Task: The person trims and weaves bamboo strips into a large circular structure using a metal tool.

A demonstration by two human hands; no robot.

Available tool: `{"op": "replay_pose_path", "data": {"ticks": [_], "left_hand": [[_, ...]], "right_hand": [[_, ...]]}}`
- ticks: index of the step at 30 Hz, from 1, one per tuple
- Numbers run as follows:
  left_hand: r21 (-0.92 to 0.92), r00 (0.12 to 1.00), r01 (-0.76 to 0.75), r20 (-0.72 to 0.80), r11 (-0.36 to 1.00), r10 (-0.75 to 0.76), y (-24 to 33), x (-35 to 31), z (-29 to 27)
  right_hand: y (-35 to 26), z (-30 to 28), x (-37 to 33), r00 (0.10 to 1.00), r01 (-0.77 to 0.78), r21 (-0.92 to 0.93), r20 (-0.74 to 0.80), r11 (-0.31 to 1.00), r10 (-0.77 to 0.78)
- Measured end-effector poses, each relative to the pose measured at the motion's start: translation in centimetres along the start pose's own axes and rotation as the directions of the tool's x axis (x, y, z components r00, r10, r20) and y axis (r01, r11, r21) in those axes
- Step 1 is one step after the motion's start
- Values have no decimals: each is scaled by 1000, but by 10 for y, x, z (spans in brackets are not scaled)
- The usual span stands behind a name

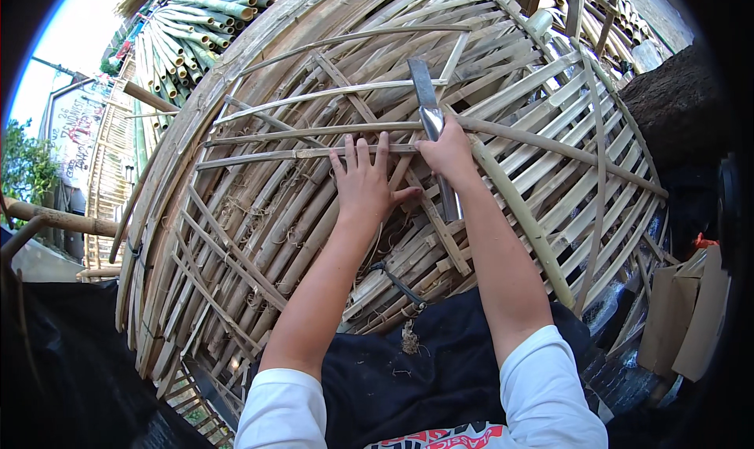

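Observation:
My right hand (pixel 449 151) is closed around a long, flat metal blade (pixel 423 88); its dull end points up and away, and a shiny part emerges below the fist. Whether it has a separate handle is hidden by my fingers. My left hand (pixel 363 174) lies with spread fingers on a split bamboo strip (pixel 275 157), just left of the right hand. Another bamboo strip (pixel 314 129) runs across just beyond it. Beneath both hands is a large woven bamboo frame (pixel 267 237) of many slats, some crossing diagonally.
Bundled green bamboo poles (pixel 169 49) stand at the far left, with more cut poles (pixel 620 25) at the far right. A dark, rough trunk-like mass (pixel 675 107) borders the frame's right side. At lower right sits an open cardboard box (pixel 667 319). Black cloth (pixel 424 370) covers my lap.

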State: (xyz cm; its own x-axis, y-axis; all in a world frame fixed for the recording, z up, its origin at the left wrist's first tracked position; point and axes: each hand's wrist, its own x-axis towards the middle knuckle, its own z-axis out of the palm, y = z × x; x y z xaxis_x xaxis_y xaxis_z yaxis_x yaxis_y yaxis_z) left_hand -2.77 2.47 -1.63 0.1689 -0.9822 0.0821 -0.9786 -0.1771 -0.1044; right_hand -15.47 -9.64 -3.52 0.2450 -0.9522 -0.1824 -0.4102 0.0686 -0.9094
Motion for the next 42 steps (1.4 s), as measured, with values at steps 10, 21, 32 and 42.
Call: {"op": "replay_pose_path", "data": {"ticks": [10,21,32,42], "left_hand": [[-88,997,-36,-70,995,30,-13,-12,15],[69,968,41,245,997,-56,-6,-4,-21],[-199,975,-65,-220,978,20,-31,17,-7],[-47,955,-222,-213,974,207,-47,86,22]], "right_hand": [[1,8,-1,999,-19,-19,-30,1000,18],[10,11,3,999,-5,-33,-32,999,4],[22,15,3,995,-31,38,-96,999,34],[37,28,3,977,123,56,-180,991,-111]]}}
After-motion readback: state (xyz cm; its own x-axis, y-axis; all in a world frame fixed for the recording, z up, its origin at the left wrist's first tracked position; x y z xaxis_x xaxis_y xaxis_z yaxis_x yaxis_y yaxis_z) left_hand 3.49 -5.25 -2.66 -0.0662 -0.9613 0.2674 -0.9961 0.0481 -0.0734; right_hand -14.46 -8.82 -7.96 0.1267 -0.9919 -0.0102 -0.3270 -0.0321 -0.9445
